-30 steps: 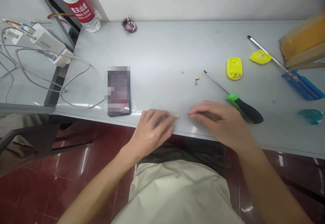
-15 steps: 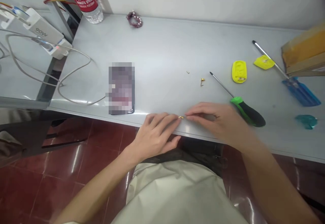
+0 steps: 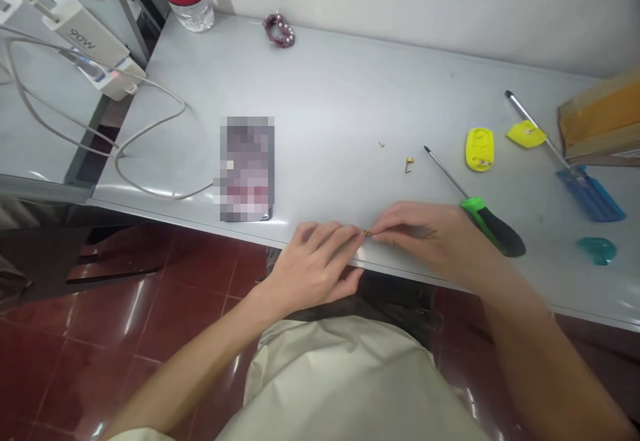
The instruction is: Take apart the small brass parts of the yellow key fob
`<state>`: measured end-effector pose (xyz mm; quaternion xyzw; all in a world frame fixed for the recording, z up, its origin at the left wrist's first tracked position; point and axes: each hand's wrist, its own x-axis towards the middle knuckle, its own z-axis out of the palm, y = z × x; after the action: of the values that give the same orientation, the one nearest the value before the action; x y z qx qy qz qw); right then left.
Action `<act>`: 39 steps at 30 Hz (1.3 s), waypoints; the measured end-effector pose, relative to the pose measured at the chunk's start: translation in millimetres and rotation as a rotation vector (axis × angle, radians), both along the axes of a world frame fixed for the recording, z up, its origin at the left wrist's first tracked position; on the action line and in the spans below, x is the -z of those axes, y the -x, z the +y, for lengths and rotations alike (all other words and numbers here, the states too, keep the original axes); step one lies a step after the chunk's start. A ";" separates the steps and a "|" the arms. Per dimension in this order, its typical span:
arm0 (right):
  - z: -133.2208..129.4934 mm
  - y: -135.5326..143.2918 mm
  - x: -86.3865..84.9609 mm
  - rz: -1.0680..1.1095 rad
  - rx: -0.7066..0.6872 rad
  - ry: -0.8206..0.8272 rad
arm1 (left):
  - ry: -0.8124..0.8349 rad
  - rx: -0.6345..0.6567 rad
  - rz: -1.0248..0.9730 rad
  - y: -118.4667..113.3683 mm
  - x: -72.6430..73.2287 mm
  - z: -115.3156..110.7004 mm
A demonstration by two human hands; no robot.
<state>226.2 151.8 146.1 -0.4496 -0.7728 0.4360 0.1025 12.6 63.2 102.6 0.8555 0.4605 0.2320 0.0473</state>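
Note:
A tiny brass-coloured metal piece (image 3: 367,232) lies at the front edge of the desk, between the fingertips of both hands. My left hand (image 3: 313,264) rests on the edge, its fingers together and the foremost tips holding the piece against the desk; the thumb hangs below the edge. From the other side my right hand (image 3: 425,238) pinches at the piece's right end with thumb and forefinger. Fingertips partly cover the piece, so its exact shape is unclear. Farther back lie another small brass part (image 3: 409,163) with a thin bent leg and a tiny metal bit (image 3: 381,144).
A green-and-black screwdriver (image 3: 493,226) lies beside my right hand. Farther right are two yellow plastic pieces (image 3: 480,149), a blue-handled screwdriver (image 3: 590,191), a teal object (image 3: 597,250) and a cardboard box (image 3: 600,121). A cabled phone (image 3: 247,168), bracelet (image 3: 279,30) and bottle (image 3: 195,11) stand left.
My right fingertips have closed the small gap and now meet the brass piece. My left hand keeps its place on it. The view has shifted slightly.

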 end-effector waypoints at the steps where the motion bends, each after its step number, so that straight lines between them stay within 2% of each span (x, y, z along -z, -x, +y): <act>1: 0.2 0.3 0.6 0.001 -0.007 -0.010 | -0.002 0.000 0.000 0.0 0.2 0.0; 10: 1.9 6.2 0.2 -0.035 -0.038 -0.032 | -0.004 0.003 0.002 0.2 0.0 -0.2; 24: 5.6 10.2 -3.9 -0.080 0.020 0.034 | -0.002 -0.022 0.006 -1.5 -0.8 -1.5; 39: 5.2 8.3 -2.8 -0.066 -0.021 -0.023 | -0.037 -0.025 0.036 -1.4 0.9 -1.8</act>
<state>217.9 157.0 148.9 -0.4544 -0.7855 0.4130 0.0774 13.9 61.4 101.7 0.8545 0.4675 0.2255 0.0206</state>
